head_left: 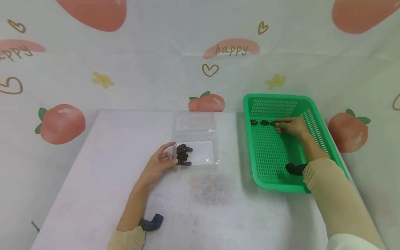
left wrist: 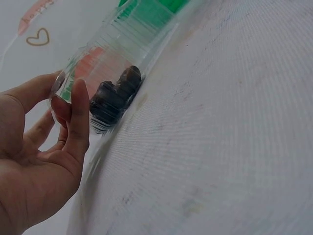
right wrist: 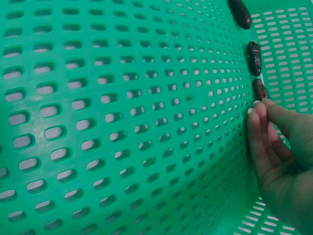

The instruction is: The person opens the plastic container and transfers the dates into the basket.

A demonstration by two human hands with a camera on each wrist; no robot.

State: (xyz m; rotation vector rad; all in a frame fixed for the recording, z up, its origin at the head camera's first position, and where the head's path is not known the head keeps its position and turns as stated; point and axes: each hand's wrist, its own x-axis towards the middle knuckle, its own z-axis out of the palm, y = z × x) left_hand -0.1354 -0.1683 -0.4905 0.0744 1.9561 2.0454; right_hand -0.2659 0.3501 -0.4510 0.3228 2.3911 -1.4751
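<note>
My left hand [head_left: 157, 166] pinches the left wall of a clear plastic box [head_left: 204, 152], its thumb and fingers at the rim. Several dark, wrinkled dates [head_left: 182, 151] are heaped at the box's left end; in the left wrist view these dates [left wrist: 112, 100] show through the plastic. Inside the green basket [head_left: 257, 173], my right hand [head_left: 292, 126] holds a date [right wrist: 260, 89] between thumb and fingertips, low by the far wall. Two more dates, a middle one [right wrist: 254, 58] and a left one [head_left: 253, 122], lie in a row with it along that wall.
The box's hinged lid [head_left: 195, 122] lies folded back behind it on the white table [head_left: 218, 215]. The basket has high slotted walls and stands on the table's right side. A fruit-printed cloth [head_left: 156, 69] hangs behind the table.
</note>
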